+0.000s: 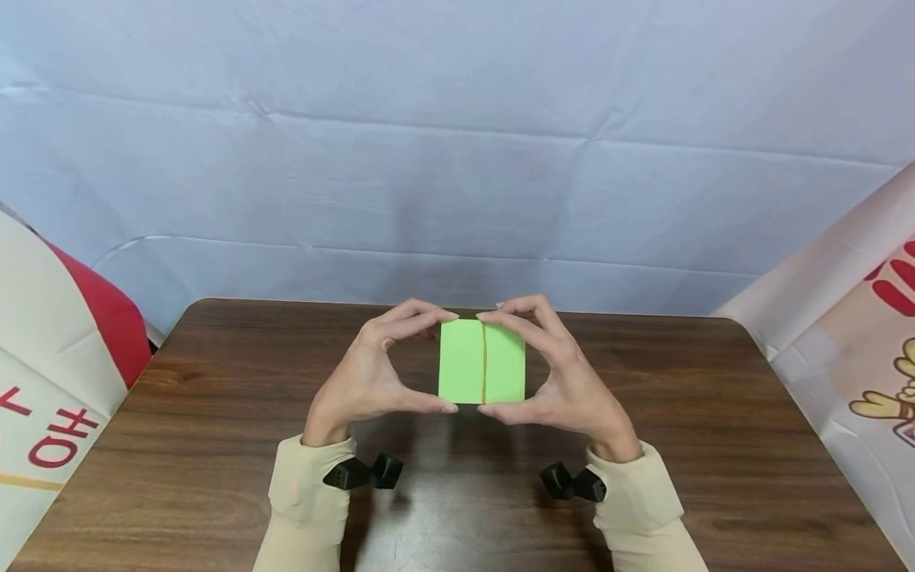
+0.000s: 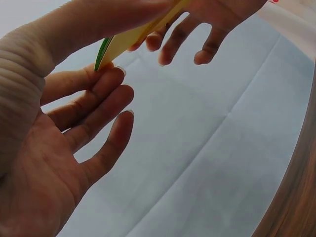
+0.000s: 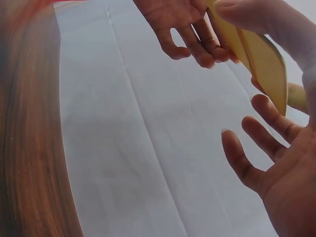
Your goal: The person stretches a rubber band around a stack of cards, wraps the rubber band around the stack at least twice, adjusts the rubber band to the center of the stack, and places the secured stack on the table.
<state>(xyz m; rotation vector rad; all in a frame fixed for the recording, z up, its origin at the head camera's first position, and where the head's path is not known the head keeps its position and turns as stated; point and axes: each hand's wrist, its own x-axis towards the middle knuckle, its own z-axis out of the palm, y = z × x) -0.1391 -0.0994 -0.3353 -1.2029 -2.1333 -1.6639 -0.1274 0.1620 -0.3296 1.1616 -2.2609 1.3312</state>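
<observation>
A bright green square stack of paper [image 1: 461,361] is held up over the table, a thin tan rubber band [image 1: 484,365] running around it just right of its middle. My left hand [image 1: 372,373] pinches it by the top and bottom edges, thumb below and fingertips above. On the other side my right hand [image 1: 565,373] grips it the same way, close to the band. Seen from the left wrist, the underside of the stack [image 2: 123,44] is yellow with a green edge. The right wrist view shows this yellow face [image 3: 269,69] slightly bowed, the band crossing it.
Below is a dark brown wooden table [image 1: 214,397] with rounded far corners. A pale cloth backdrop [image 1: 457,159] hangs behind it. Printed banners stand at the left [image 1: 43,357] and right [image 1: 879,334]. Small black cameras [image 1: 364,472] sit on both sleeved wrists.
</observation>
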